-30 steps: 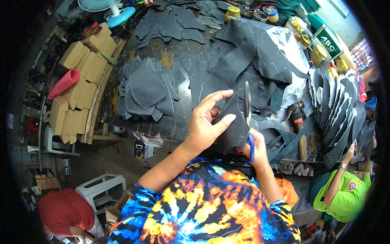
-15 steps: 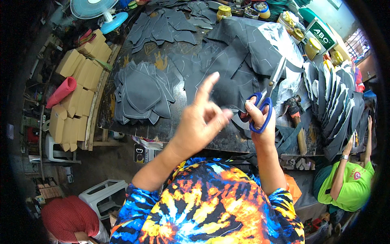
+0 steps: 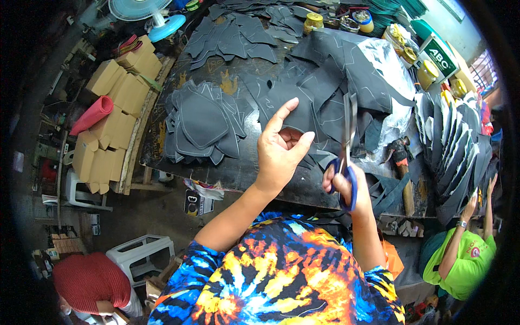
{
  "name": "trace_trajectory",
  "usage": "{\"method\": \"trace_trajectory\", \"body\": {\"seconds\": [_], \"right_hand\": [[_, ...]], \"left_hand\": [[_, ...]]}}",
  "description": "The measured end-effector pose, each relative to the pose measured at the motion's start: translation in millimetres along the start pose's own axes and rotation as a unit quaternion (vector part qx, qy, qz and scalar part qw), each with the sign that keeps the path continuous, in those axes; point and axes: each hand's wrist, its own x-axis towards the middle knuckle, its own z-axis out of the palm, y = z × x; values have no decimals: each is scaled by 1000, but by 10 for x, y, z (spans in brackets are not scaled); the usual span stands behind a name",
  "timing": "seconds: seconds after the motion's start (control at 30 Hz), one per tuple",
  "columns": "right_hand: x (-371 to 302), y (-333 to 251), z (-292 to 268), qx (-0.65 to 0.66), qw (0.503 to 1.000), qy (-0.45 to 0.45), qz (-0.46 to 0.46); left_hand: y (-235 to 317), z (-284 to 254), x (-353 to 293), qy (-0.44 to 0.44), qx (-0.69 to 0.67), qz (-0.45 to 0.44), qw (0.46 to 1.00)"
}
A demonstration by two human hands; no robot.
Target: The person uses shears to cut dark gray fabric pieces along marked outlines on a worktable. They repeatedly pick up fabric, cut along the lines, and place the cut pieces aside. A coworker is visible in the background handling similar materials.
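My left hand (image 3: 281, 154) hovers over the black cut pieces. Its index finger and thumb are stretched apart, the other fingers curl inward, and nothing shows in it. To its right, my right hand (image 3: 352, 189) grips a pair of scissors (image 3: 349, 130) by the blue handles, blades pointing away from me and looking nearly closed. Beyond both hands lie loose black sheet pieces (image 3: 295, 100) with pale drawn outlines. A larger black sheet (image 3: 368, 70) spreads at the far right over clear plastic. Left of my left hand sits a stack of curved black pieces (image 3: 197, 122).
A hammer (image 3: 403, 173) and black strips (image 3: 384, 189) lie right of the scissors. Upright pale-edged pieces (image 3: 449, 146) line the right side, near a co-worker in a green shirt (image 3: 466, 254). Jars (image 3: 313, 23) stand at the back. Cardboard boxes (image 3: 116, 95) are left of the table (image 3: 233, 176).
The scissors have swung more upright and my right hand has dropped slightly. My left thumb has opened away from the index finger. The whole view has shifted, so the table sits farther right.
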Motion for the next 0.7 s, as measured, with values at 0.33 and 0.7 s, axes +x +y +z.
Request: {"method": "trace_trajectory", "body": {"seconds": [0.33,0.7], "right_hand": [[-88,281,114,-116,992,-49,-1],[-122,334,197,-144,987,51,43]], "left_hand": [[12,41,55,15,26,18,999],[-42,62,37,12,22,24,999]]}}
